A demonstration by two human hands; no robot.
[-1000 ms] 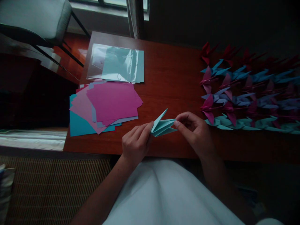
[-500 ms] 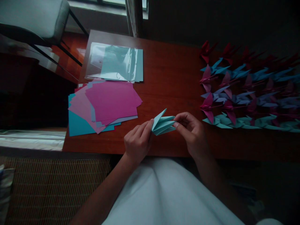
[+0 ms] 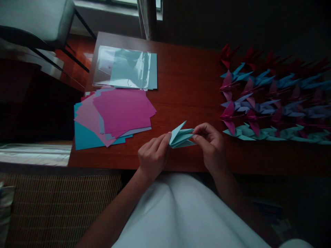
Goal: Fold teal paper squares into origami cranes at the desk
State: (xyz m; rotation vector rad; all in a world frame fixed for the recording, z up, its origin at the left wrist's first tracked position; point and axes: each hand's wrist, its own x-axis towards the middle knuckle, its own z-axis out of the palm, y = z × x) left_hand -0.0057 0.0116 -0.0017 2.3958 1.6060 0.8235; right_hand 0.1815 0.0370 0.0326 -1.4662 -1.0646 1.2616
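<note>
A partly folded, pale mint origami crane point(image 3: 181, 137) is held between my two hands above the near edge of the table. My left hand point(image 3: 154, 151) is closed on its left end, the thumb and fingers pinching the paper. With thumb and forefinger, my right hand point(image 3: 210, 143) grips a narrow point at the right end. One flap stands up and slants to the right near my left fingers; other layers lie spread below it. The parts under my fingertips are hidden.
Coloured paper sheets point(image 3: 121, 112) lie fanned on the wooden table point(image 3: 188, 82), below a clear packet point(image 3: 129, 69) of mint sheets. Rows of finished paper cranes point(image 3: 261, 106) in several colours stand at the right. A chair point(image 3: 38, 22) is at the upper left.
The folded paper and my left hand have shifted slightly right. A lower point of the paper now reaches out farther below my right fingers. Both hands keep their grip.
</note>
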